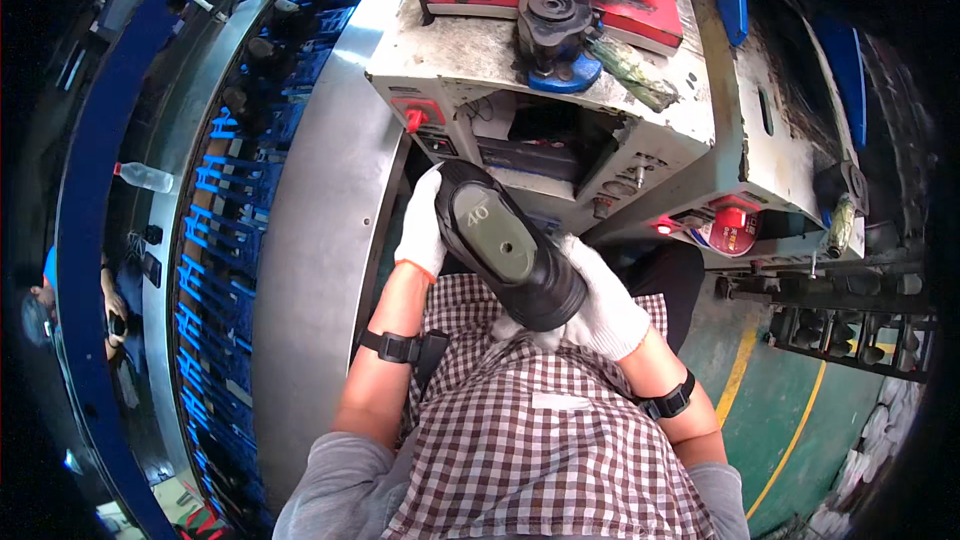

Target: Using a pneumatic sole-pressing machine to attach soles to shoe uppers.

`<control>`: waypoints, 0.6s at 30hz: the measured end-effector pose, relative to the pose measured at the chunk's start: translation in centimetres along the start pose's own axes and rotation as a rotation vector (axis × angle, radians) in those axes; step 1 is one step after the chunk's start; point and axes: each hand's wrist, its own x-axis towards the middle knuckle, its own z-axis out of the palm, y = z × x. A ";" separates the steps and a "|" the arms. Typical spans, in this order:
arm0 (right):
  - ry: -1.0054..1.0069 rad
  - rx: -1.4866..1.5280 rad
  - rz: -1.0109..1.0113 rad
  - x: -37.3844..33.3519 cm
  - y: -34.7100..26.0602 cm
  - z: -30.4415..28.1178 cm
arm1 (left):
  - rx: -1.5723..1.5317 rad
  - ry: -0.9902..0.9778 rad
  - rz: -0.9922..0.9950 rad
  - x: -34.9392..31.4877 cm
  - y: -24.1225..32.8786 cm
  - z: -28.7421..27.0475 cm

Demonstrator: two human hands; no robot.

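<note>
A black shoe upper (548, 290) is held over my lap, bottom side up and slanting from upper left to lower right. Its underside shows a long grey-green insole board (495, 235) with a small dark hole and a pale marking. In a white knit glove, my left hand (422, 225) is closed along the upper-left end. My right hand (605, 305), gloved the same way, wraps the lower-right end from the side and below; some of its fingers are hidden behind the upper.
Ahead stands a worn white machine (480, 55) with a red top plate, a red switch (415, 120) and a black fixture (555, 15). A second machine (790, 160) is at right, above a rack (850, 340). At left run a metal ledge (310, 270) and a conveyor with blue holders (215, 260); another person (45, 300) is beyond.
</note>
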 end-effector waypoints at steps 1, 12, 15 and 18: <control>-0.109 0.018 0.006 0.1 0.1 -1.1 | -0.079 -0.021 -0.049 -0.5 0.0 0.4; 0.098 -0.789 -0.149 3.0 0.3 6.9 | 0.427 -0.348 0.248 -13.8 4.6 1.1; 0.048 -0.823 -0.081 4.7 2.0 8.3 | 0.296 -0.271 0.256 -14.6 7.6 1.4; -0.053 -0.693 0.011 5.7 3.5 7.7 | 0.467 -0.328 0.304 -14.5 7.9 -2.3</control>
